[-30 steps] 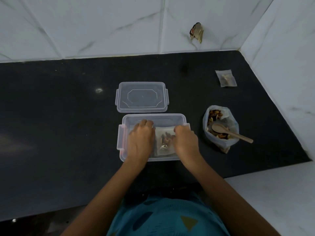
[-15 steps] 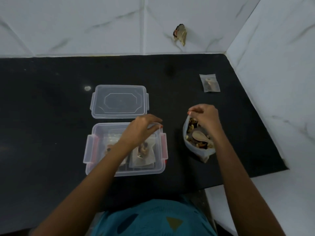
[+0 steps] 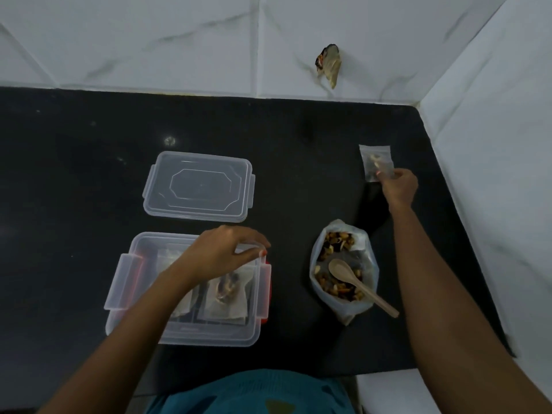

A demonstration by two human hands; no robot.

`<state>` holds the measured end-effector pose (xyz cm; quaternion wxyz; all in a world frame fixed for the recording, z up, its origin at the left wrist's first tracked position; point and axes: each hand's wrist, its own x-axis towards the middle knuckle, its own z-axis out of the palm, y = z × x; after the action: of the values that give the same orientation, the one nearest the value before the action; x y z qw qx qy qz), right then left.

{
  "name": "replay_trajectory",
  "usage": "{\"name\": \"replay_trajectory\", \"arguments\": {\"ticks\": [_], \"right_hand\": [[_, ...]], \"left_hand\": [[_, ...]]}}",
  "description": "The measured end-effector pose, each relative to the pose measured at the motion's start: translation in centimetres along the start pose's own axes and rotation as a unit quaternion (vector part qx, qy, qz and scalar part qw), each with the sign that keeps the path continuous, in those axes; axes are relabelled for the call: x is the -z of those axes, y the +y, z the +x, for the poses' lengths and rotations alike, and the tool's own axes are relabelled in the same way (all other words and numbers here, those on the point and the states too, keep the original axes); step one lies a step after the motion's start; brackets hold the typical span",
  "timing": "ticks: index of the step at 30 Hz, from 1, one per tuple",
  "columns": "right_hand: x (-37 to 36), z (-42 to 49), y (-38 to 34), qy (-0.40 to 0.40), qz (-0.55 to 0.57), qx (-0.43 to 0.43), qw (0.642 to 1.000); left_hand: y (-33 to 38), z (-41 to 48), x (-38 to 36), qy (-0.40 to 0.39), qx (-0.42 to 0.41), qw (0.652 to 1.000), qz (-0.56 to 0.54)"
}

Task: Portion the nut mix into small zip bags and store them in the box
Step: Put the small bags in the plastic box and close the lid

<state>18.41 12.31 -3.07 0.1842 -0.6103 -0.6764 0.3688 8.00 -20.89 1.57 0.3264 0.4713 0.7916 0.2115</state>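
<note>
Head view is showing the right hand (image 3: 398, 186) pinching the near edge of a filled zip bag (image 3: 375, 158) at the far right of the tabletop (image 3: 89, 189), while the box (image 3: 191, 333) is sitting to its near-left under the empty, loosely curled left hand (image 3: 221, 252)

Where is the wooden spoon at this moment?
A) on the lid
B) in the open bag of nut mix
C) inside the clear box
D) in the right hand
B: the wooden spoon lies with its bowl in the open bag of nut mix, its handle sticking out over the rim.
</note>
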Motion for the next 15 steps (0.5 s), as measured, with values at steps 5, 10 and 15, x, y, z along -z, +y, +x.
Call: {"name": "replay_trajectory", "arguments": {"ticks": [5, 10, 15], "right_hand": [[-0.8, 1.9, -0.8, 0.009, -0.089, -0.025, 0.996], [-1.1, 3.0, -0.9, -0.006, -0.033, -0.040, 0.999], [-0.8, 3.0, -1.4, -0.070, 0.096, -0.079, 0.990]], "left_hand": [[0.1, 0.1, 0.0, -0.003, 0.013, 1.000, 0.003], [-0.1, 0.0, -0.2, 0.004, 0.012, 1.000, 0.006], [-0.3, 0.0, -0.4, 0.007, 0.022, 1.000, -0.002]]}}
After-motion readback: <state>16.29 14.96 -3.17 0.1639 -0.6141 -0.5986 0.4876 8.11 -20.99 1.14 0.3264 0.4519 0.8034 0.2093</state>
